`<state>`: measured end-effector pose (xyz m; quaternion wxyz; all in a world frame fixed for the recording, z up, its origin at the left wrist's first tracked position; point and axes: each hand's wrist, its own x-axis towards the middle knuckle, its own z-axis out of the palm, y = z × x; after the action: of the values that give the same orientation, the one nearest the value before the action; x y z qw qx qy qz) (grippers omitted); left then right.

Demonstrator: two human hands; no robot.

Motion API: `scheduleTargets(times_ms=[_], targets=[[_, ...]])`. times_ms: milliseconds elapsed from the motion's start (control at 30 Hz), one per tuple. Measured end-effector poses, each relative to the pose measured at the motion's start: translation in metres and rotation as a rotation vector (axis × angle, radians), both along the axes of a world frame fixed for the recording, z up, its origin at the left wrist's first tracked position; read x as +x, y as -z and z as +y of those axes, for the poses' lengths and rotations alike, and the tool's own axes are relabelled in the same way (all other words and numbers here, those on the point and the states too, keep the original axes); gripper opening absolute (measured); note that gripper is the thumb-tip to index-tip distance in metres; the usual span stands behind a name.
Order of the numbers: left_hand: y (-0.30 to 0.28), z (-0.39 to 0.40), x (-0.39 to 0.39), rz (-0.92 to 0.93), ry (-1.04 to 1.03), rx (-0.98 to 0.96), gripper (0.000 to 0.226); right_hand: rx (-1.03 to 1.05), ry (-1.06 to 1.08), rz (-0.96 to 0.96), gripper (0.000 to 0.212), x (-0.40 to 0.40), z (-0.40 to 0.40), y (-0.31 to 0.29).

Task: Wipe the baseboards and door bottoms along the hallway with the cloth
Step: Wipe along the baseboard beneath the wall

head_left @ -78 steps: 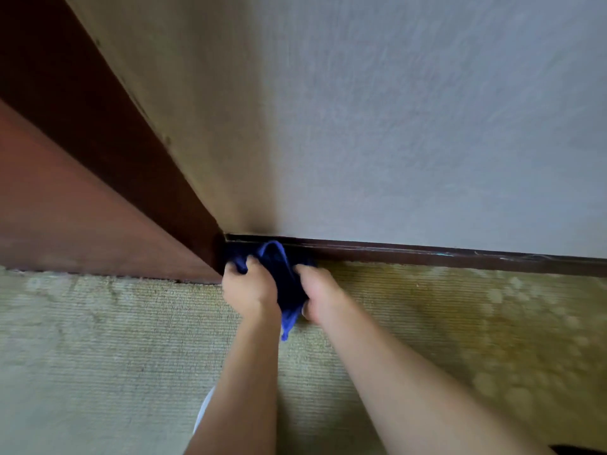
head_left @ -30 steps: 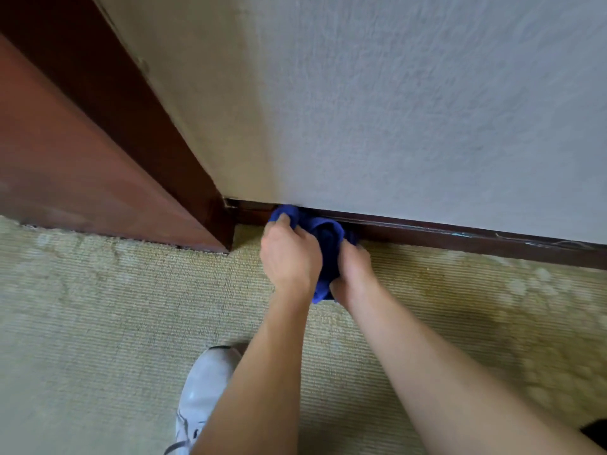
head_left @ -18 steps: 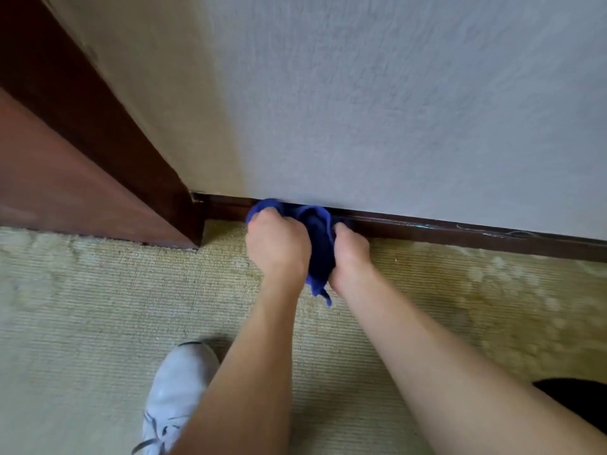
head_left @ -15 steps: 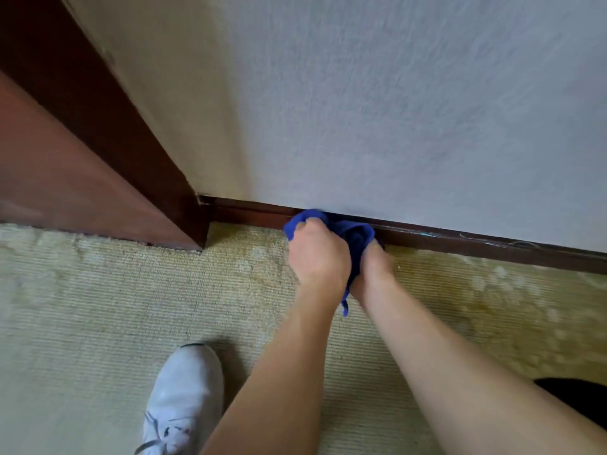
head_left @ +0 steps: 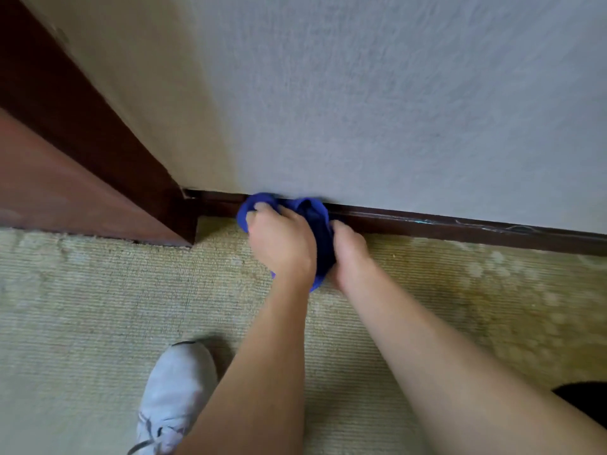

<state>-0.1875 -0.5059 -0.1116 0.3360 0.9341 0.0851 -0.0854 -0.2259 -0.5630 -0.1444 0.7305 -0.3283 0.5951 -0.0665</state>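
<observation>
From the head camera, looking down at the floor by the wall, both hands are bunched around a blue cloth that is pushed up against the dark wooden baseboard, close to the baseboard's left end where it meets the door frame. The left hand grips the cloth from the left, its fingers curled tightly together over the fabric's upper fold. The right hand grips it from the right, fingers wrapped round the cloth and mostly hidden behind it, thumb lying along the top. A small tail of the cloth hangs down between the two wrists, just above the carpet.

The baseboard runs off to the right along the foot of a pale, textured wall, with a few light scuffs near its right end. The reddish-brown door stands at the left, its bottom edge meeting the beige carpet. A white laced shoe stands on the carpet near the lower edge, below the left forearm.
</observation>
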Motion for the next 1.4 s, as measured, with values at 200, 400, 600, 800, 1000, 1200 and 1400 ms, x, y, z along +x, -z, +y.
scheduleTargets(times_ms=[200, 400, 600, 800, 1000, 1200, 1400], targets=[[-0.001, -0.037, -0.045, 0.145, 0.353, -0.185, 0.02, -0.025, 0.217, 0.112, 0.044, -0.039, -0.055, 0.031], [0.026, 0.04, 0.018, 0.102, -0.381, -0.515, 0.015, 0.064, -0.193, -0.089, 0.043, 0.014, 0.009, 0.012], [0.05, 0.063, -0.007, 0.861, -0.412, -0.803, 0.056, 0.015, -0.193, 0.011, 0.037, -0.028, 0.006, 0.003], [0.001, 0.039, -0.057, 0.818, -0.337, -0.616, 0.039, 0.114, -0.035, 0.05, 0.038, -0.091, -0.031, -0.037], [-0.05, 0.025, -0.058, 0.553, -0.366, -0.636, 0.019, 0.138, -0.018, -0.048, 0.045, -0.088, -0.031, -0.057], [0.009, 0.017, -0.008, 0.518, -0.361, -0.714, 0.034, 0.118, 0.043, -0.128, 0.025, -0.042, -0.029, -0.039], [0.023, -0.055, -0.01, 0.548, -0.234, -0.64, 0.027, 0.09, 0.268, -0.103, 0.042, -0.055, -0.074, -0.001]])
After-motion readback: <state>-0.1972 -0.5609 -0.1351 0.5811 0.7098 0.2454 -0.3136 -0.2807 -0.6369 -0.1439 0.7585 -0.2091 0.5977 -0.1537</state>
